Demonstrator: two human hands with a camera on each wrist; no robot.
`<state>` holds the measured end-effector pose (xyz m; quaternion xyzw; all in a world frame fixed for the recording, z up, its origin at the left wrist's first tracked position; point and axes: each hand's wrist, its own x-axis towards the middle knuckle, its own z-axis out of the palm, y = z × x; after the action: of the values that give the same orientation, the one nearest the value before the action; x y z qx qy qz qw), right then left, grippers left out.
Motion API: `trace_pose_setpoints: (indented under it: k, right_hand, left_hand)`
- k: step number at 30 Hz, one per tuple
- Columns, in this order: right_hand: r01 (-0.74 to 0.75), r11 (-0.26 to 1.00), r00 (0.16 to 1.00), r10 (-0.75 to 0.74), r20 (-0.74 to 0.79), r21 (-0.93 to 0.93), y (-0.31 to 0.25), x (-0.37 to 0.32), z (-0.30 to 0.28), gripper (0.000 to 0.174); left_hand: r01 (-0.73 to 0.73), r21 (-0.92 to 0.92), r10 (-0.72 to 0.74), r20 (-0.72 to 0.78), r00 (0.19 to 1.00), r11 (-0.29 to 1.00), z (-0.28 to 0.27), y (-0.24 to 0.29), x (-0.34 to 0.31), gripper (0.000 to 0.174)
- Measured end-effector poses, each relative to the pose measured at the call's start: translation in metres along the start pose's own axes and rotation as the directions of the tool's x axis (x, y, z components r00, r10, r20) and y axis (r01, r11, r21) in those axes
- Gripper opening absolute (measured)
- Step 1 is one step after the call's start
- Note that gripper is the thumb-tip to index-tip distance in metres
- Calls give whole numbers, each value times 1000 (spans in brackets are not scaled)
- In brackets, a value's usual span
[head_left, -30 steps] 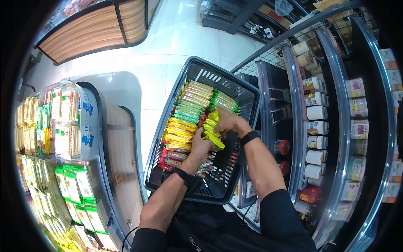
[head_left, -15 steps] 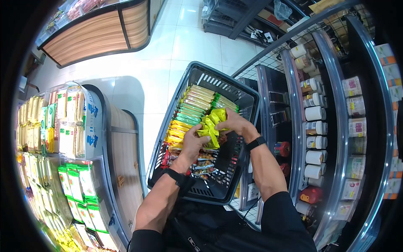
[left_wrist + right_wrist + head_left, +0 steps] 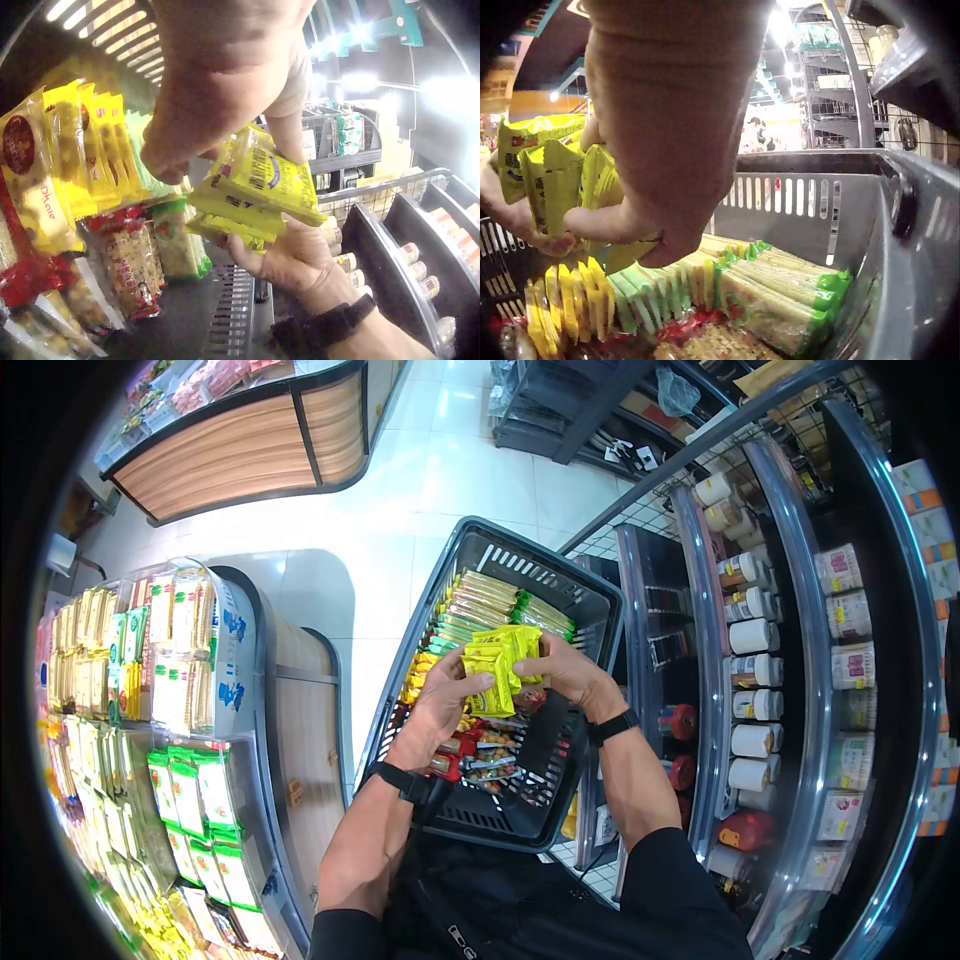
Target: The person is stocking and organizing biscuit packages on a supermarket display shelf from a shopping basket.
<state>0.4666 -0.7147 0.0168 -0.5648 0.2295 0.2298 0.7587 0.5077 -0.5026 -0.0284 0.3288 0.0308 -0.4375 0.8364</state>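
Several yellow-green packets (image 3: 490,668) are held together above a dark basket (image 3: 590,770). My left hand (image 3: 440,695) grips their left side, thumb across the front; my right hand (image 3: 570,672) pinches their right side. In the left wrist view the packets (image 3: 259,184) lie between the left hand (image 3: 232,82) above and the right hand (image 3: 292,259) beyond. The right wrist view shows the right hand (image 3: 660,150) with fingers round the packets (image 3: 555,176). Below stand rows of yellow packs (image 3: 570,296), pale green packs (image 3: 649,296) and green-ended packs (image 3: 780,292).
Shelves with white jars (image 3: 752,700) run along the right. At the left stands a display of packets (image 3: 205,790) with a wooden side panel (image 3: 305,740). A wooden counter (image 3: 230,445) is at the upper left, above pale floor tiles (image 3: 400,490). A person (image 3: 761,133) appears far off.
The yellow-green packets have been raised slightly and turned flatter towards the head camera, in both hands. The basket and surroundings sit a little lower in the head view.
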Motion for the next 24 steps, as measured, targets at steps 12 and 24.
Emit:
trace_pose_setpoints:
  k: [12, 24]
  right_hand:
    - [267, 961, 964, -267, 4, -78, 2, -28, 59, 49]
    - [397, 918, 863, -378, 334, 14, -36, -53, 170, 60]
  left_hand:
    - [62, -193, -36, 138, 990, 979, 14, 35, -57, 50]
    - [-339, -306, 409, 201, 890, 889, 15, 74, -167, 79]
